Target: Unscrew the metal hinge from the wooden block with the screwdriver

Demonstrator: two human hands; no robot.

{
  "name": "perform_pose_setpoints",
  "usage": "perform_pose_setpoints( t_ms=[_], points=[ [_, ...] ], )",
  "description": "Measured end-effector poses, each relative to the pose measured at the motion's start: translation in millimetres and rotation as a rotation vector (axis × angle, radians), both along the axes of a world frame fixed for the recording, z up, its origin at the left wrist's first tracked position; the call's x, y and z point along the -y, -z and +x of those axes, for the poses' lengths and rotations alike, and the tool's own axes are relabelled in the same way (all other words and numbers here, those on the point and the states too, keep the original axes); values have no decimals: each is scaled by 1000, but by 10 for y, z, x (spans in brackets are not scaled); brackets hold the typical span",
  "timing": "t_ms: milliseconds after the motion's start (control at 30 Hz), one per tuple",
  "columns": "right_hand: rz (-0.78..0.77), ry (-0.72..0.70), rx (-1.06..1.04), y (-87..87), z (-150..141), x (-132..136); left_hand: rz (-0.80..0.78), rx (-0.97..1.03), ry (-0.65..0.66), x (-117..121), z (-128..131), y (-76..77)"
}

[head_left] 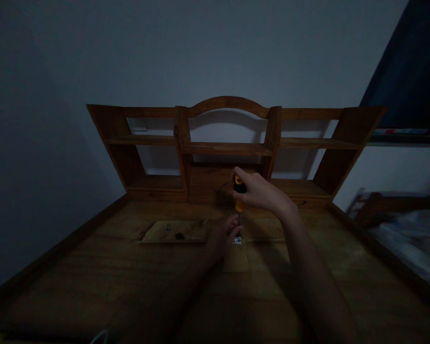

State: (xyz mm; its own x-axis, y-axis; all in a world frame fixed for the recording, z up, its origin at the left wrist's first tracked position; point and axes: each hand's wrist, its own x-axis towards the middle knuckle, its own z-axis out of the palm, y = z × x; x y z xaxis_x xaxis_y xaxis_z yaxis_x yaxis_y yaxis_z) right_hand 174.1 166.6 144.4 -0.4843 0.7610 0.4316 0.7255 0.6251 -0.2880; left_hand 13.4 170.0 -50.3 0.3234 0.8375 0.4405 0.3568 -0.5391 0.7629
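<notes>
My right hand point(260, 192) is wrapped round the yellow-and-black handle of a screwdriver point(240, 197) held upright, tip down. The tip meets a small metal bracket point(237, 240) on a pale wooden board point(186, 231) lying on the wooden desk point(129, 282). My left hand point(222, 237) rests on the board beside the bracket, fingers curled at the screwdriver's shaft. What its fingertips pinch is hidden in the dim light.
A wooden hutch with shelves and an arched top point(227, 143) stands at the back of the desk against a pale wall. A small pale wooden piece point(235, 262) lies just in front of the bracket. A bed with bedding point(404, 234) is at the right.
</notes>
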Motion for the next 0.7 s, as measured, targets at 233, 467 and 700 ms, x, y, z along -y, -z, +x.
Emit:
perform_pose_setpoints(
  t_ms=[233, 467, 700],
  points=[
    [-24, -12, -3, 0, 11, -18, 110, -82, -56, 23, -20, -26],
    [-7, 17, 10, -5, 15, -15, 166, -100, -77, -3, -22, 7],
    [-33, 22, 0, -14, 20, -21, 166, -101, -72, -36, -23, 54]
  ],
)
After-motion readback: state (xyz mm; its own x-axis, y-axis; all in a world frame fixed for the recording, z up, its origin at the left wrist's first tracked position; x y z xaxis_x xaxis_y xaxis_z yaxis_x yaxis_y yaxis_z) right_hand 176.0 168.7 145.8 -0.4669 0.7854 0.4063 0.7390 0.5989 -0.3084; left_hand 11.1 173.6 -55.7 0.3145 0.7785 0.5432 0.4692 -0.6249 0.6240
